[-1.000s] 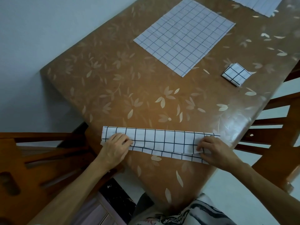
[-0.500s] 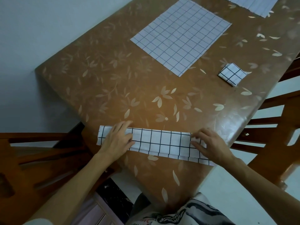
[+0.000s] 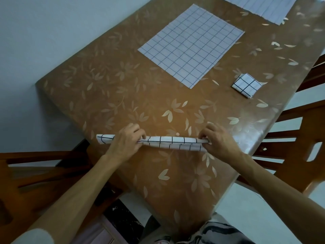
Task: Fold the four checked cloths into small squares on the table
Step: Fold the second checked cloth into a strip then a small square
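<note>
Cloth strip is pinched by both hands, left hand and right hand, near the worktop front edge; it seems half rolled over.

Left hand and right hand curled in pinching grip, arms extended.

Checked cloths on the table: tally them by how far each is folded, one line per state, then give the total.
Folded into a small square: 1, the folded square.
Folded into a narrow strip, held by the left hand and right hand: 1, the strip.
Lying flat and unfolded: 2, the flat cloth and the far cloth, partly cut off by the frame.
Total: 4
</note>
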`<state>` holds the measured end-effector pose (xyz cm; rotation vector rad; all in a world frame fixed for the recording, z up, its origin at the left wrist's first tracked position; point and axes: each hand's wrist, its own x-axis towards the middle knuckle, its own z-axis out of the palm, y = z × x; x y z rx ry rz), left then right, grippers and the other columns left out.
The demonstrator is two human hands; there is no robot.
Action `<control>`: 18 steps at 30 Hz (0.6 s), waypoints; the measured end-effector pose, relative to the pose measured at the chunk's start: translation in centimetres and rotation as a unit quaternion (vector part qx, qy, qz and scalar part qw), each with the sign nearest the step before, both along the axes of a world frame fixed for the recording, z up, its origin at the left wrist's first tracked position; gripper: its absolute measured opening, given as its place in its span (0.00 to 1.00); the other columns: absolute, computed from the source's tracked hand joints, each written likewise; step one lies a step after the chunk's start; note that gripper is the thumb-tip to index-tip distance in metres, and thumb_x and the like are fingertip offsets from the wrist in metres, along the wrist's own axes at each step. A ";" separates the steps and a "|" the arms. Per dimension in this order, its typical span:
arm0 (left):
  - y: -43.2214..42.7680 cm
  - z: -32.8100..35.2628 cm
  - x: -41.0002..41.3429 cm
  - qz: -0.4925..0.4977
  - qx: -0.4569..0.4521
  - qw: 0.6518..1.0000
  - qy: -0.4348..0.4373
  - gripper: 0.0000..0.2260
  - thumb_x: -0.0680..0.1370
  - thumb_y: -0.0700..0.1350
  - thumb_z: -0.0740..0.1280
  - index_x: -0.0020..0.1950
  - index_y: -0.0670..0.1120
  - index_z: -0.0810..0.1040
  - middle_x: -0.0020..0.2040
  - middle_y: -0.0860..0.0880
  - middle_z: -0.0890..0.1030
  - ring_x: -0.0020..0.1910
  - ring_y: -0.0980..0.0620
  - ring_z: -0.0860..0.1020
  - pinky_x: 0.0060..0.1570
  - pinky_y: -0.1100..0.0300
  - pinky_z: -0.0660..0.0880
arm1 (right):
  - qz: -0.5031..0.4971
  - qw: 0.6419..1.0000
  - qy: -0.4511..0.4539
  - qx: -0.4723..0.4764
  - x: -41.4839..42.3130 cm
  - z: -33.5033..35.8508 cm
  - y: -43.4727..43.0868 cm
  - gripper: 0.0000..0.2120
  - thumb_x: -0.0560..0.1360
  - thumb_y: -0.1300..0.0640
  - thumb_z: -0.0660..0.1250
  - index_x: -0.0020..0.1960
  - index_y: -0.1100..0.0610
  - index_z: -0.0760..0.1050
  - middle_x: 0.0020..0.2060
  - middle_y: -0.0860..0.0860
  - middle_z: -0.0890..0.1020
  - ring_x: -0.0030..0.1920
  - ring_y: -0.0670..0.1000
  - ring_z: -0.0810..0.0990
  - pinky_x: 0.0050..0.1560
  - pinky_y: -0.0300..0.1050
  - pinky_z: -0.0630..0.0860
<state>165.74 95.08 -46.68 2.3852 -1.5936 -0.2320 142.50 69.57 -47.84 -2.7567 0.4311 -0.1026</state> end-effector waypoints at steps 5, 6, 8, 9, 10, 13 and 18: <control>0.4 0.2 -1.2 0.004 -0.094 0.990 -0.107 0.06 0.70 0.34 0.68 0.44 0.43 0.78 0.41 0.46 0.75 0.42 0.47 0.73 0.44 0.55 0.73 | -0.016 0.996 -0.072 -0.059 -0.7 0.2 1.3 0.16 0.63 0.71 0.72 0.46 0.58 0.76 0.44 0.53 0.76 0.41 0.55 0.72 0.37 0.52 0.71; 0.8 -0.3 -1.7 0.000 -0.078 0.991 -0.105 0.07 0.70 0.34 0.68 0.44 0.43 0.78 0.41 0.46 0.75 0.42 0.47 0.73 0.44 0.55 0.74 | -0.008 0.997 -0.051 -0.058 -1.2 -0.4 1.8 0.18 0.62 0.71 0.73 0.47 0.57 0.76 0.46 0.53 0.76 0.42 0.55 0.73 0.38 0.52 0.72; 1.9 -1.9 -2.9 -0.008 -0.017 0.997 -0.078 0.08 0.69 0.37 0.72 0.46 0.45 0.77 0.43 0.47 0.74 0.42 0.48 0.73 0.44 0.57 0.74 | 0.005 0.999 0.015 -0.036 -2.5 -1.8 3.0 0.20 0.61 0.68 0.74 0.50 0.55 0.76 0.49 0.53 0.76 0.45 0.56 0.75 0.41 0.51 0.74; 2.5 -2.7 -3.5 -0.015 0.021 0.998 -0.058 0.10 0.69 0.41 0.74 0.47 0.46 0.77 0.44 0.48 0.74 0.44 0.50 0.73 0.44 0.58 0.75 | 0.009 0.999 0.050 -0.018 -3.2 -2.3 3.5 0.20 0.61 0.64 0.76 0.51 0.54 0.76 0.52 0.53 0.76 0.47 0.56 0.76 0.43 0.50 0.76; 3.1 -3.3 -4.1 -0.023 0.053 0.997 -0.041 0.10 0.70 0.47 0.74 0.48 0.48 0.77 0.46 0.50 0.74 0.45 0.51 0.72 0.46 0.58 0.75 | 0.016 0.997 0.077 -0.002 -4.0 -2.7 3.9 0.20 0.63 0.58 0.76 0.53 0.54 0.76 0.54 0.53 0.76 0.49 0.57 0.77 0.46 0.51 0.77; 4.2 -4.2 -5.3 -0.032 0.062 0.998 -0.004 0.12 0.75 0.57 0.67 0.46 0.49 0.77 0.47 0.51 0.73 0.48 0.53 0.71 0.49 0.59 0.74 | 0.033 0.994 0.100 0.023 -5.4 -3.1 4.6 0.20 0.70 0.43 0.71 0.57 0.53 0.76 0.58 0.53 0.75 0.52 0.54 0.76 0.50 0.50 0.77; 2.5 -3.9 -4.0 0.012 0.038 0.999 -0.011 0.18 0.77 0.55 0.67 0.61 0.45 0.78 0.63 0.45 0.75 0.64 0.46 0.73 0.65 0.49 0.73 | -0.007 0.998 0.068 0.016 -3.5 -2.8 3.9 0.20 0.76 0.40 0.61 0.59 0.53 0.76 0.59 0.52 0.76 0.55 0.54 0.77 0.53 0.51 0.78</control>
